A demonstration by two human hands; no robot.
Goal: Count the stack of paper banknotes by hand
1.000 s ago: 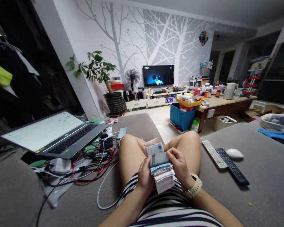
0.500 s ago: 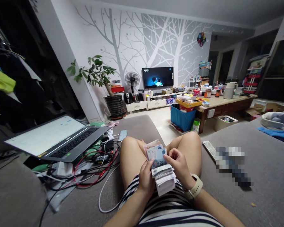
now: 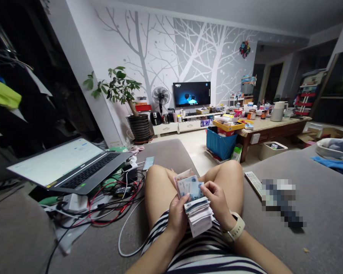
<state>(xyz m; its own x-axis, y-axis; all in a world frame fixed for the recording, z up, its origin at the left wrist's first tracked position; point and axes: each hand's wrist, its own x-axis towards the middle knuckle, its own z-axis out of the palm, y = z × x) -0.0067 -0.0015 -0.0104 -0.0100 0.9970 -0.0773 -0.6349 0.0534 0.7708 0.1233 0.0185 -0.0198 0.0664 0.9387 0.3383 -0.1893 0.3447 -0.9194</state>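
A stack of banknotes (image 3: 198, 215) lies folded over above my lap, its lower ends fanned out towards me. My left hand (image 3: 177, 213) is closed around the stack's left side, thumb on top. The upper notes stand away from the stack: a blue banknote (image 3: 188, 186) in front and a pinkish one (image 3: 185, 174) partly hidden behind it. With thumb and forefinger, my right hand (image 3: 215, 196) pinches the right edge of the blue banknote. A pale watch (image 3: 236, 228) is strapped on my right wrist.
On the left of the grey sofa an open laptop (image 3: 82, 167) rests near tangled cables (image 3: 122, 201) and a phone (image 3: 149, 163). To the right lies a remote control (image 3: 254, 182) beside a blurred-out item. A blue bin (image 3: 221, 144) stands by the cluttered table (image 3: 286, 125).
My right hand has closed its pinch on the blue banknote's right edge, and that note now looks bent. My left hand stays on the stack. The view has shifted slightly.
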